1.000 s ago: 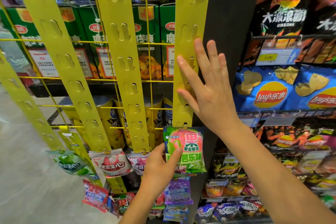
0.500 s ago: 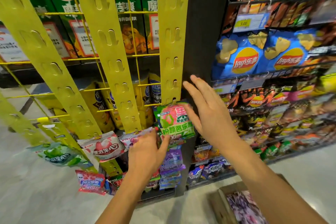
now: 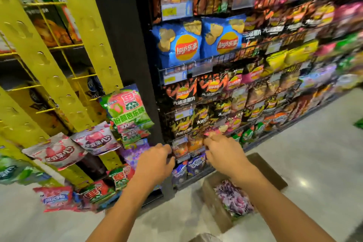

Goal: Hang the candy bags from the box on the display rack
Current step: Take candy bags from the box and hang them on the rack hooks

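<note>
Yellow hanging strips (image 3: 86, 45) of the display rack run down the left side. A green and pink candy bag (image 3: 127, 108) hangs at the bottom of the rightmost strip, with white and pink bags (image 3: 57, 151) hanging on the strips further left. The cardboard box (image 3: 269, 169) stands on the floor at the lower right, with purple candy bags (image 3: 233, 198) inside. My left hand (image 3: 155, 161) hangs just right of the rack, fingers loosely curled and holding nothing. Just above the box, my right hand (image 3: 222, 153) is loosely curled and also holds nothing.
A black post (image 3: 121, 35) separates the rack from wire shelves packed with chip bags (image 3: 180, 45) on the right. More candy bags (image 3: 57, 198) hang low near the floor at the left. Pale floor (image 3: 314, 153) spreads right of the box.
My left hand let go of the green and pink bag, which stays hanging. My right hand came off the strip. Both hands dropped toward the box, and the view swung down and right.
</note>
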